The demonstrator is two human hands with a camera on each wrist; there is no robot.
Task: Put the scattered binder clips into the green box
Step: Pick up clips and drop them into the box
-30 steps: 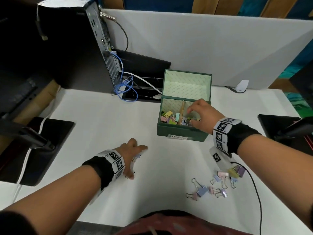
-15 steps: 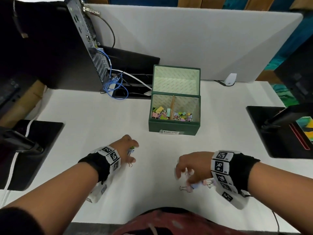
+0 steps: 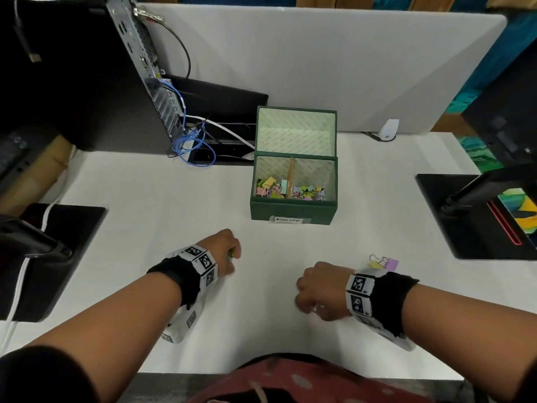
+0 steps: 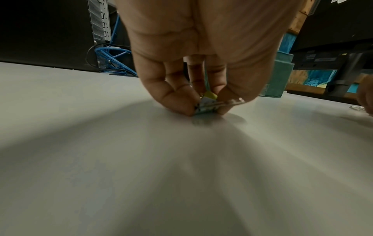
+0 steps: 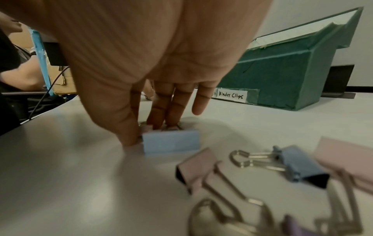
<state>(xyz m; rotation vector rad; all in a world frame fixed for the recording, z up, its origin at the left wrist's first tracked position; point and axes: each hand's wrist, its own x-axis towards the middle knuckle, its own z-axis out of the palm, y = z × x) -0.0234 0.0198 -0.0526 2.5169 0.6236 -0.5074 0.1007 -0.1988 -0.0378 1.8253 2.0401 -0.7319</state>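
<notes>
The green box labelled "Binder Clips" stands open mid-table, with several pastel clips in its two compartments. It also shows in the right wrist view as the green box. My left hand is low on the table in front of the box and to its left. Its fingertips pinch a small blue and yellow-green clip. My right hand, near the front edge, pinches a light blue clip between thumb and fingers. Loose pink and blue clips lie just behind it. A yellow and a purple clip lie beside my right wrist.
A computer tower with blue cables stands at the back left. Black monitor bases sit at the left and right table edges. A white partition closes the back, with a small white device at its foot.
My right hand left the box, came back to the near table and closed on a light blue clip. My left hand's spread fingers curled in and now pinch the small clips.
</notes>
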